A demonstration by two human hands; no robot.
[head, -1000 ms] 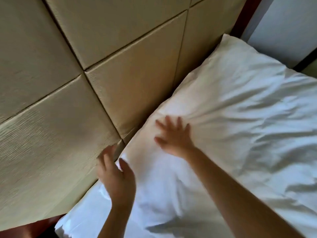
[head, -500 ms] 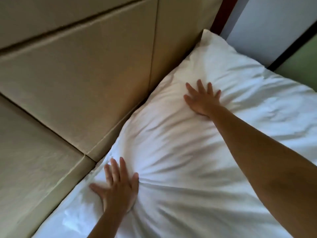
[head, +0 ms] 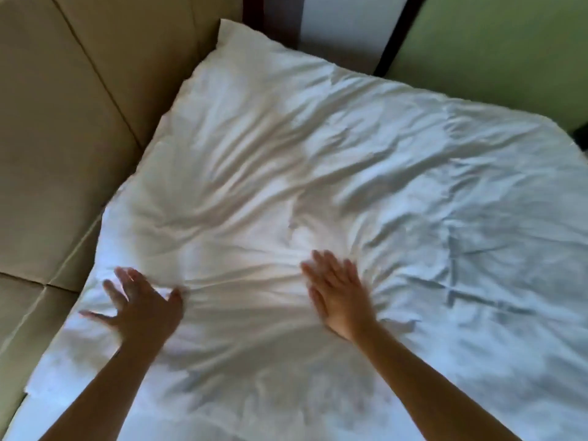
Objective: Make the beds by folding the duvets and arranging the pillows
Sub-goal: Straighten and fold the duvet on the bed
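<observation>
Hands (head: 144,308) flat on white pillow (head: 286,154)

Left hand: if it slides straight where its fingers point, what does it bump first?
Probably the padded headboard, just past the pillow edge; the left hand rests open on the pillow.

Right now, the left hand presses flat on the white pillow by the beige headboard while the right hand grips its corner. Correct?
No. In the head view the right hand grips nothing: it lies flat, fingers straight, on the pillow, like the left hand.
</observation>
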